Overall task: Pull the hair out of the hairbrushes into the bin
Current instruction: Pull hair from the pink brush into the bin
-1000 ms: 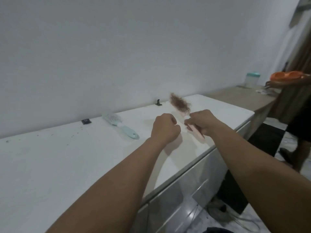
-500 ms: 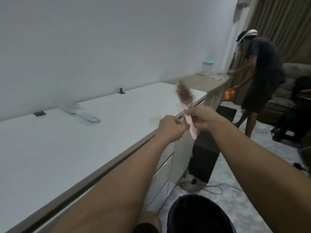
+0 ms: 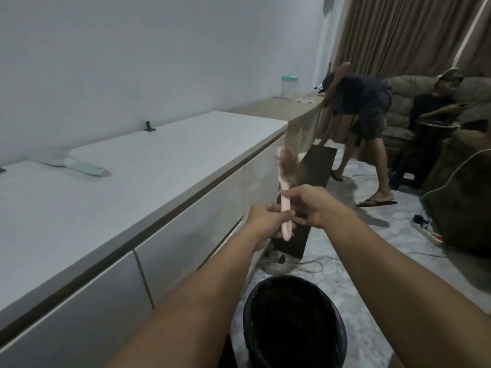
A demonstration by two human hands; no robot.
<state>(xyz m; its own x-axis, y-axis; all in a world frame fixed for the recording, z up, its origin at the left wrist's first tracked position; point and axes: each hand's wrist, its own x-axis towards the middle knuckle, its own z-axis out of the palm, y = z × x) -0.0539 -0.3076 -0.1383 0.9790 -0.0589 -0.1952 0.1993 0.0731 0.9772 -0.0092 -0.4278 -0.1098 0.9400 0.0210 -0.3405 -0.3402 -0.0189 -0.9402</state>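
A pink hairbrush [image 3: 285, 181] stands upright in the air beside the cabinet, its head matted with brown hair [image 3: 291, 164]. My left hand [image 3: 268, 221] grips the lower handle. My right hand [image 3: 309, 205] holds the handle just under the brush head. A black bin [image 3: 295, 322] stands on the floor below and slightly nearer than my hands. A second, light blue hairbrush [image 3: 79, 166] lies on the white cabinet top [image 3: 132, 181] at the left.
A dark speaker box [image 3: 316, 166] leans on the floor just beyond the brush, with cables and a power strip [image 3: 427, 232] around. One person [image 3: 364, 115] bends over by the far counter; another sits on a sofa [image 3: 435, 110]. A teal-lidded jar [image 3: 289, 85] stands on the counter.
I turned right, away from the cabinet, carrying the pink brush off its top and out over the floor. My left hand has closed on the handle. The bin came fully into view.
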